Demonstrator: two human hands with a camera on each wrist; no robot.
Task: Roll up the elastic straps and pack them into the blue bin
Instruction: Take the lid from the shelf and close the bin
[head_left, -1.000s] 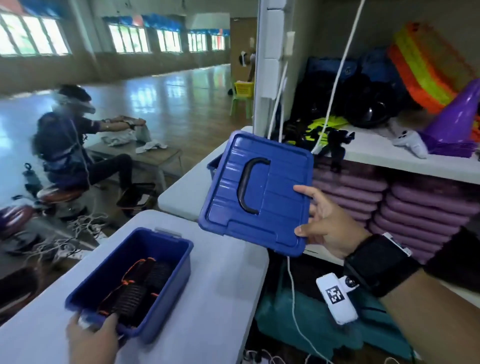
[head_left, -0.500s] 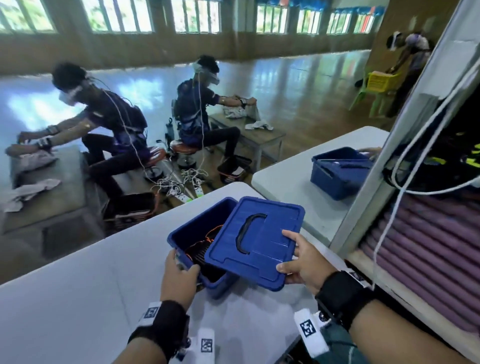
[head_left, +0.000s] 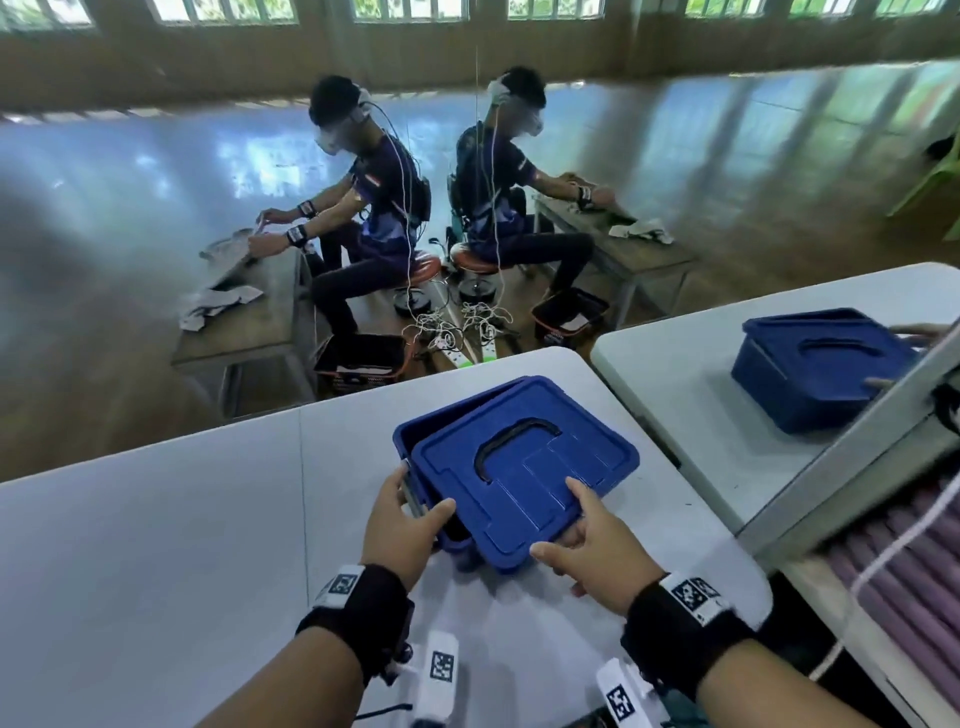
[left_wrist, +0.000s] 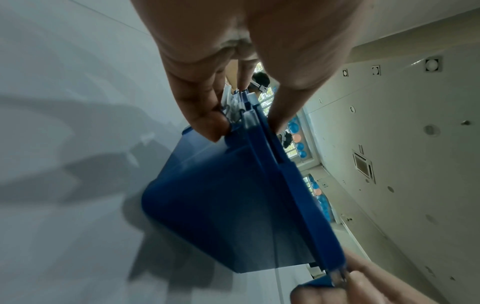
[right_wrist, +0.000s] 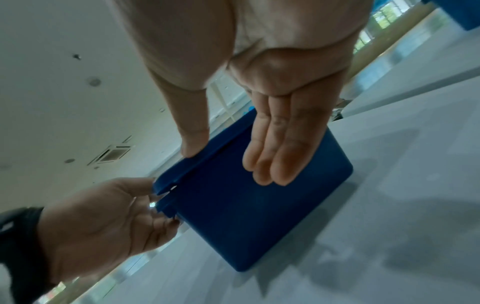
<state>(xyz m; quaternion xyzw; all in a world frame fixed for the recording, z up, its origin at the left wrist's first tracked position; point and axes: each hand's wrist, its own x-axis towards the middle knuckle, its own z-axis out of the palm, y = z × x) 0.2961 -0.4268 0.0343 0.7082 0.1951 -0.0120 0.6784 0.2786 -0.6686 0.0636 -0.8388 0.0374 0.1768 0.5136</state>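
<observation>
The blue bin (head_left: 415, 431) stands on the grey table (head_left: 208, 519), with its blue lid (head_left: 524, 478) lying askew over the opening. The rolled straps are hidden under the lid. My left hand (head_left: 410, 504) grips the near-left corner, thumb on the lid and fingers on the rim. In the left wrist view that hand (left_wrist: 246, 119) pinches the rim of the bin (left_wrist: 221, 205). My right hand (head_left: 576, 530) holds the lid's near-right edge. In the right wrist view its thumb lies on the lid (right_wrist: 197, 164) and its fingers lie flat along the bin wall (right_wrist: 246, 216).
A second blue bin (head_left: 821, 364) with its lid on sits on the neighbouring table to the right, another person's fingers on it. A grey shelf frame (head_left: 857, 452) with purple mats (head_left: 909, 571) stands at the right. Two people sit at low benches across the floor.
The lid came down from up in my right hand and now covers nearly the whole bin opening. My left hand shifted to the near-left corner. The straps have gone out of sight.
</observation>
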